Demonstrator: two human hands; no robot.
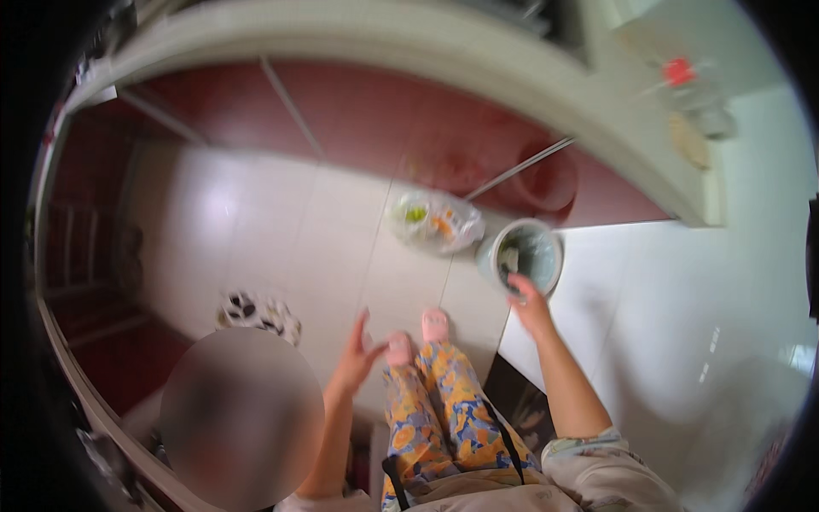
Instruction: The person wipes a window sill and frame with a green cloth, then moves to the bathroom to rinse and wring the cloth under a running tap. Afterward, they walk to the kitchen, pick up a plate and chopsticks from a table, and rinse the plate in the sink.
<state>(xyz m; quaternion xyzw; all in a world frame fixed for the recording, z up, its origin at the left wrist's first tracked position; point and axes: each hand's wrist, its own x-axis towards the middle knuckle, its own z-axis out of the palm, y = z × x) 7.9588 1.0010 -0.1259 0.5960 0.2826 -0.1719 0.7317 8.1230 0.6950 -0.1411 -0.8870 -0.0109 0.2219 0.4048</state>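
My right hand (532,312) reaches over the near rim of a pale waste bin (553,245), its fingers apart and nothing visible in them. Inside the bin, which looks lined with a bag, lie some whitish and dark green scraps (509,257). Left of the bin, a clear plastic bag (469,228) rests on the floor, with bright green and orange pieces showing in it. My left hand (356,362) hangs in the air above the floor, thumb and fingers spread, holding nothing.
Dark red glossy cabinets (358,115) run under a pale countertop (307,22). A red-capped bottle (694,96) stands at the upper right. A black-and-white patterned mat (259,315) lies on the tiled floor (288,217). A blurred oval covers the lower left. My feet wear pink slippers (436,325).
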